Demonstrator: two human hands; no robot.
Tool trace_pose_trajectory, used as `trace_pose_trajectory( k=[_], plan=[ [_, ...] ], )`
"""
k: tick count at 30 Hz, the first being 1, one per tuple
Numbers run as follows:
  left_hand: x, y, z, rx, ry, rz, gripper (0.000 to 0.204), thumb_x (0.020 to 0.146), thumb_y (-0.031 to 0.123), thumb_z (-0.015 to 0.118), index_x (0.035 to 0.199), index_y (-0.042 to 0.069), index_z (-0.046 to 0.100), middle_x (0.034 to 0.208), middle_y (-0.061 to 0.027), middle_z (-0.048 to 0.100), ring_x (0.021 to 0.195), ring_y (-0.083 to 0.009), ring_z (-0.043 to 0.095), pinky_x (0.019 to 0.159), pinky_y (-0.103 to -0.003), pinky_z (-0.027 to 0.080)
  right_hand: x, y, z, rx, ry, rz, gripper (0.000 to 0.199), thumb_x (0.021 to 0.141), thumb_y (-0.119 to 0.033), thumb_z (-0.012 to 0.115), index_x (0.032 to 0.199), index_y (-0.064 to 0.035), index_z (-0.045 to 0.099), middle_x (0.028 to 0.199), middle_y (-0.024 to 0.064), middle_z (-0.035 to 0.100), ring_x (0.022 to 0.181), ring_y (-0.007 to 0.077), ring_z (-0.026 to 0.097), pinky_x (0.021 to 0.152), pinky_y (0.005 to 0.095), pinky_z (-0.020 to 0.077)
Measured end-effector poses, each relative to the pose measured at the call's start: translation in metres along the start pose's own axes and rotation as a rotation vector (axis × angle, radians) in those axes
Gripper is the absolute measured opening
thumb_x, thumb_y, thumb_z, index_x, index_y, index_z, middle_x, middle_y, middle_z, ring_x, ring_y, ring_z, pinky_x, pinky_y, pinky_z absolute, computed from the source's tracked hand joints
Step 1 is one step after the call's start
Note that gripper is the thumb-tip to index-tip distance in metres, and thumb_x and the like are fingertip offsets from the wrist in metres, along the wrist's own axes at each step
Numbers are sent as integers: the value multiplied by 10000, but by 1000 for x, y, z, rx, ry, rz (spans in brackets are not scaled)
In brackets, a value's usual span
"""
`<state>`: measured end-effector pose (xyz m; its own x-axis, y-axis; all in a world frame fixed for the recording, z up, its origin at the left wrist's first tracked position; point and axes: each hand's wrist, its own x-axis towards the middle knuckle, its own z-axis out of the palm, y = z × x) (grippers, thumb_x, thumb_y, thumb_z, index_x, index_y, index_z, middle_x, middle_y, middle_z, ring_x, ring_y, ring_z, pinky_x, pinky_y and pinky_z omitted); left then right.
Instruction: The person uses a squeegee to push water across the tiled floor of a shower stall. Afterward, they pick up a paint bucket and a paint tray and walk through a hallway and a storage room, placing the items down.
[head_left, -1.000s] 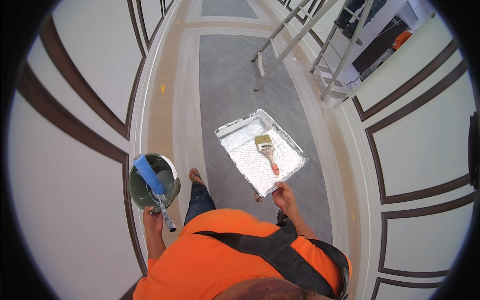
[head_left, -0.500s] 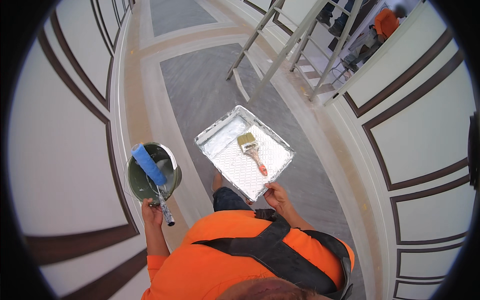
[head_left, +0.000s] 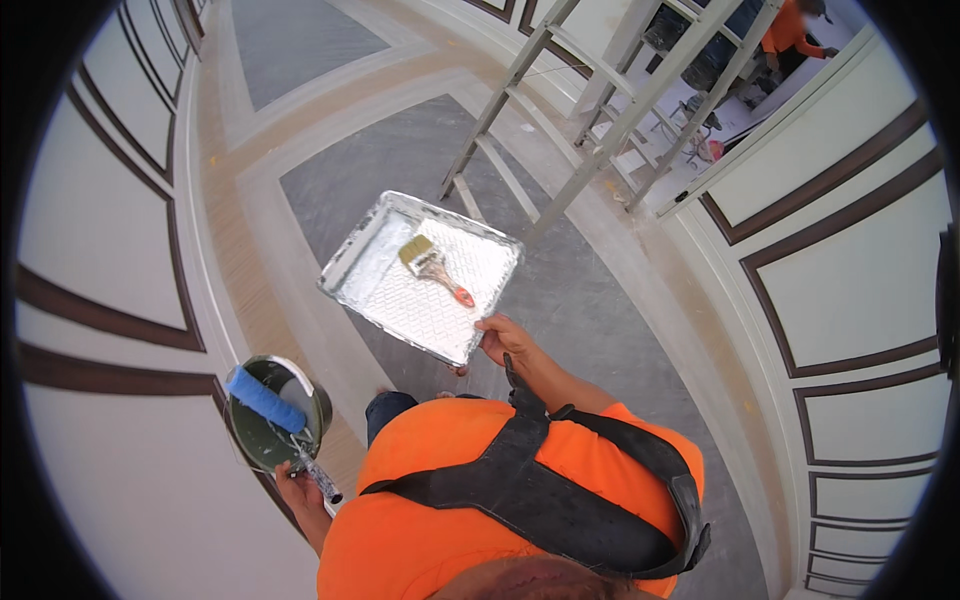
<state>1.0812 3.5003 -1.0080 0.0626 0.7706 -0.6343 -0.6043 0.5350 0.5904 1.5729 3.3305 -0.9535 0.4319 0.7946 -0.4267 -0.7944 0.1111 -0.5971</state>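
My left hand grips the near rim of a dark green bucket that has whitish paint inside. A paint roller with a blue sleeve rests across the bucket, its paint-spattered handle sticking out over the rim beside my fingers. With my right hand I hold a white-coated paint tray by its near right corner, thumb on top and fingers underneath. On the tray's ribbed slope lies a paintbrush with tan bristles and a red-tipped handle. White paint shows in the tray's well.
An aluminium stepladder stands ahead on the right, partly across the grey floor panel. Beyond it, in a doorway, a person in an orange top is at work. Panelled walls with dark mouldings run along the left and right.
The tray and brush have shifted left and turned slightly in the picture. The bucket with the roller is lower and further left. The ladder appears nearer, and the person in the doorway has shifted.
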Motion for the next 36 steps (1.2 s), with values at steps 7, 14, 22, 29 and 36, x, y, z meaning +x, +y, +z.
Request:
trace_pose_trajectory(
  k=[7, 14, 22, 29, 36],
  plan=[
    [-479, -357, -190, 221, 160, -118, 298, 737, 138, 585, 1015, 46, 527, 983, -87, 585, 919, -263, 566, 836, -388, 488, -456, -145, -358, 8, 176, 136, 373, 793, 12, 583, 1165, 14, 551, 1139, 111, 621, 1038, 215, 597, 927, 352, 463],
    [-521, -380, -220, 14, 114, -252, 223, 769, 124, 577, 965, 35, 520, 976, -94, 591, 901, -260, 581, 832, -387, 501, -557, -82, -413, 27, 207, 136, 365, 777, 35, 579, 1139, 0, 547, 1106, 104, 621, 1025, 220, 593, 907, 353, 467],
    [-477, -360, -24, 82, 90, -194, 328, 764, 128, 574, 1061, 11, 499, 963, -96, 616, 835, -254, 615, 739, -382, 526, -498, -174, -372, 0, 241, 175, 376, 784, 36, 561, 1157, 9, 528, 1138, 108, 609, 1033, 223, 588, 916, 377, 456],
    [-402, -418, 275, 146, 102, -147, 356, 784, 147, 564, 1102, 1, 495, 1027, -131, 602, 901, -294, 619, 844, -448, 534, -293, -393, -405, 48, 215, 211, 328, 786, 32, 570, 1112, 28, 531, 1101, 113, 613, 1005, 229, 596, 908, 355, 460],
    [-349, -379, 336, 250, 25, -224, 355, 772, 161, 590, 1111, 69, 533, 1041, -73, 621, 886, -235, 607, 779, -372, 512, -210, -399, -398, -127, 357, 201, 267, 805, -11, 563, 1061, 63, 571, 1046, 135, 638, 983, 231, 615, 884, 353, 482]
  ],
)
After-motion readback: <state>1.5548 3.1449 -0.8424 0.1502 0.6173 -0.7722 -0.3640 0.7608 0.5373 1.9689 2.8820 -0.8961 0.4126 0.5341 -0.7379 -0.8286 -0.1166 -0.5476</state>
